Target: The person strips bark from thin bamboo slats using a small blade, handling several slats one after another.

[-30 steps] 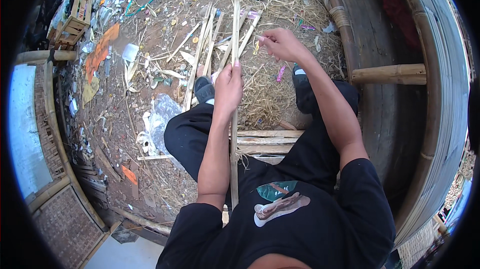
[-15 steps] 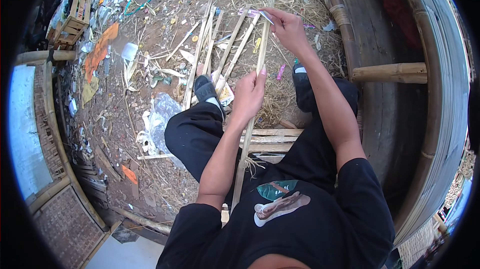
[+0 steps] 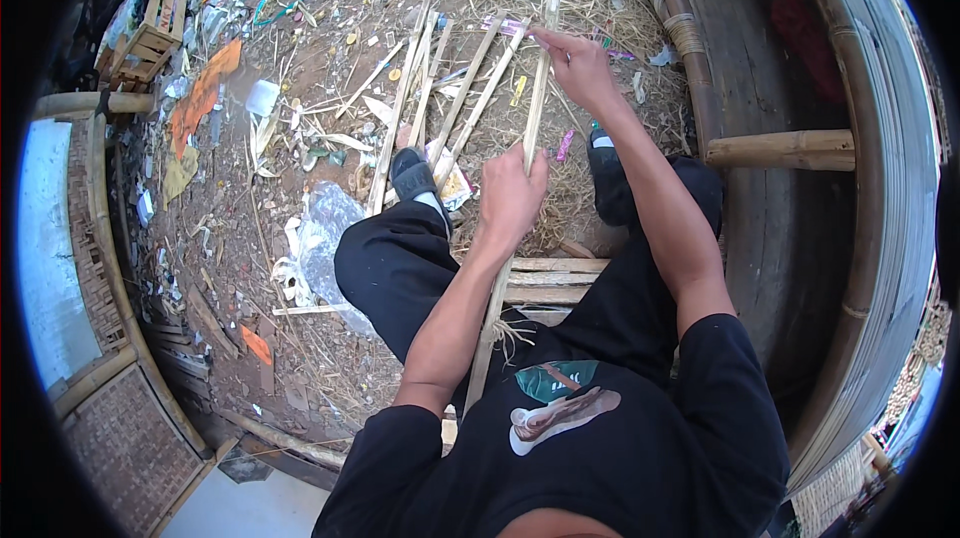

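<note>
A long pale bamboo strip (image 3: 537, 103) slants from my lap up past both hands. My left hand (image 3: 512, 193) is closed round its middle, back of the hand upward. Near the strip's far end, my right hand (image 3: 580, 66) is closed, its fingers touching or just beside the strip. The small blade in that hand is barely visible now; the fingers mostly hide it. Frayed fibres (image 3: 512, 331) hang beside the strip's near part, over my lap. Several other strips (image 3: 470, 88) lie on the ground ahead, beside my left sandal (image 3: 412, 175).
Slatted wood (image 3: 556, 281) lies between my legs. A bamboo rail (image 3: 780, 149) and wooden plank (image 3: 755, 268) stand at the right. Clear plastic (image 3: 325, 238), an orange scrap (image 3: 205, 93) and straw litter the dirt. A wooden crate (image 3: 155, 18) stands far left.
The strip's far end has come slightly nearer to me. My left hand has turned further over it. My right hand has lowered a little, and its blade, plainly seen before, is now mostly hidden.
</note>
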{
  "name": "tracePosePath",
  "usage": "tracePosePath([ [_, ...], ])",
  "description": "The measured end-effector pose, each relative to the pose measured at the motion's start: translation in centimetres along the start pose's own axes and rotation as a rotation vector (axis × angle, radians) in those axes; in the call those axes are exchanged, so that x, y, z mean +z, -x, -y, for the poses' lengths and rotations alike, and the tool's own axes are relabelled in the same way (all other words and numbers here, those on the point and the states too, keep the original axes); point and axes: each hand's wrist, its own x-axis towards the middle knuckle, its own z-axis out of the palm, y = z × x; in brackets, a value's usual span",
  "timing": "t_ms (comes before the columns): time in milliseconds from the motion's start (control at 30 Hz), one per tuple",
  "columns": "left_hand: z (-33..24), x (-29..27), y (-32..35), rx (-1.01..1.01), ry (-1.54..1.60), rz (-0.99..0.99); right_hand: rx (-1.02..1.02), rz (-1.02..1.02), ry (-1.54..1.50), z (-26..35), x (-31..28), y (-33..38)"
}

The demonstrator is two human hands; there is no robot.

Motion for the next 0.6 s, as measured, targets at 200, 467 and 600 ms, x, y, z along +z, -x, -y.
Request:
tracePosePath([
  [200,1.2,-0.3,-0.9,-0.032,-0.038,-0.009,0.034,0.210,-0.131,2.3,1.0,1.6],
  [467,-0.4,-0.4,-1.5,-0.090,-0.026,0.030,0.037,0.075,-0.119,3.4,-0.7,0.6],
  [600,-0.4,-0.3,-1.0,-0.072,-0.068,0.056,-0.053,-0.084,-0.082,1.3,-0.2,0.1],
])
